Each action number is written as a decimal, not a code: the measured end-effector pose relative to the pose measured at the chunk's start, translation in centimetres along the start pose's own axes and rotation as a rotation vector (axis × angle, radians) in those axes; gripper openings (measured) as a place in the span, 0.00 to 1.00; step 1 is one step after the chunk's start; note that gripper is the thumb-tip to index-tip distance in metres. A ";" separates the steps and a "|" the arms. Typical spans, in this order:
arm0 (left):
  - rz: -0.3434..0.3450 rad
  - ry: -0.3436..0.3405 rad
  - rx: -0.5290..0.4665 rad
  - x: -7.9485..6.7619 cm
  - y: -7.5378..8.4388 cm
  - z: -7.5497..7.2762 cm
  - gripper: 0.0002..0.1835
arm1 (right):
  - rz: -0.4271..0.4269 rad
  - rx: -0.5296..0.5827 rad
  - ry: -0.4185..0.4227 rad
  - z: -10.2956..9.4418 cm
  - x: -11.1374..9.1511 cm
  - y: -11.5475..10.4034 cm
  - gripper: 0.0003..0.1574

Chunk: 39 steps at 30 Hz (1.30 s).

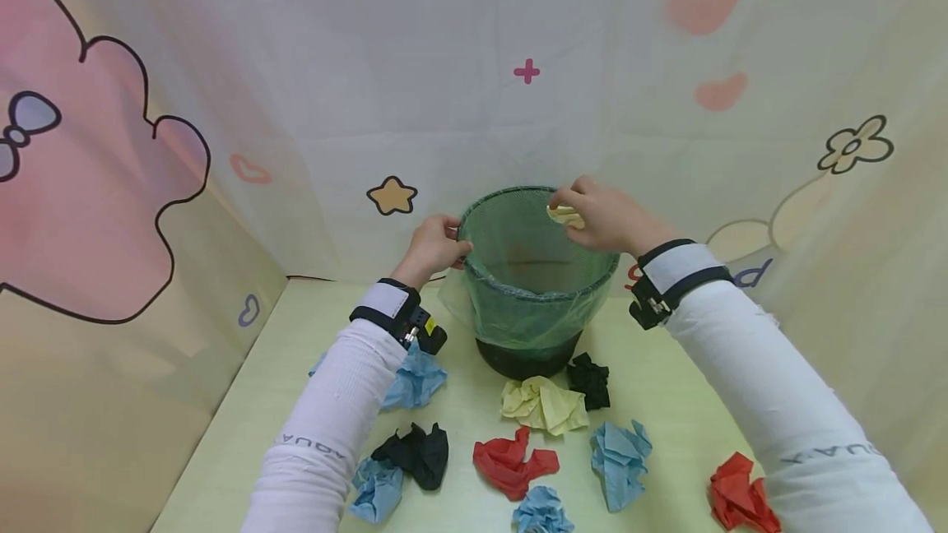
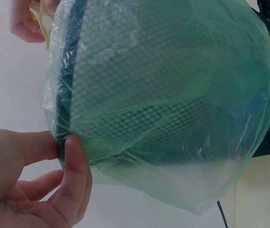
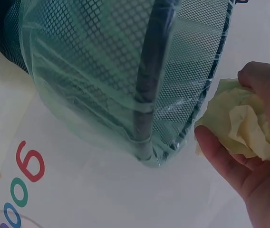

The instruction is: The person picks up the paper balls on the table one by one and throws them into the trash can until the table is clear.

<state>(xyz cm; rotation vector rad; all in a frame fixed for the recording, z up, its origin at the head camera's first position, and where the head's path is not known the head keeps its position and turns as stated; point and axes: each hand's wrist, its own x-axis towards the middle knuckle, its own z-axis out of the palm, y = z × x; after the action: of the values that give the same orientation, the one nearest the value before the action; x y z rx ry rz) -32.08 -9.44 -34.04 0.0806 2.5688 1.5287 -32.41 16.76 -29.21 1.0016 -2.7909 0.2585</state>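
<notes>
With the left hand, pinches the left side of the rim of a round, dark mesh wastebasket, thumb and fingers close together with the rim between; grips there through a translucent green plastic bag, lining the inside and folded down around the outside; with the right hand, holds a crumpled ball of pale yellow paper between thumb and fingertips, above the right side of the open mouth; cannot tell about contact between paper and rim; wears white sleeves and, at each wrist, a small black camera; has the wastebasket upright on a pale yellow-green tabletop, in front of a pale curtain printed with hearts; has, at the near foot of the wastebasket, a second crumpled yellow paper, with a crumpled black paper just beside, to the right; nearer, shows a crumpled red paper between a black crumple and a crumpled blue paper; near the right sleeve, shows another red crumple; beside the left sleeve, shows more blue crumples, partly hidden.
</notes>
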 end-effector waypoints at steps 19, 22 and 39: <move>0.001 -0.008 -0.002 0.1 0.1 0.0 0.27 | -0.003 0.045 -0.055 1.2 0.5 -1.3 0.21; 0.001 -0.007 -0.001 0.2 0.0 0.0 0.28 | -0.002 0.058 -0.056 1.2 0.6 -1.5 0.22; 0.012 0.002 0.014 0.2 -0.1 0.1 0.28 | 0.003 0.003 -0.111 1.4 0.4 -1.7 0.36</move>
<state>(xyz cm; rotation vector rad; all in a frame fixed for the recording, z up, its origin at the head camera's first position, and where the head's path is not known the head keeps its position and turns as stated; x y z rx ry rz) -32.27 -9.37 -34.16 0.0960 2.5854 1.5152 -31.73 14.95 -30.30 1.0439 -2.8919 0.2133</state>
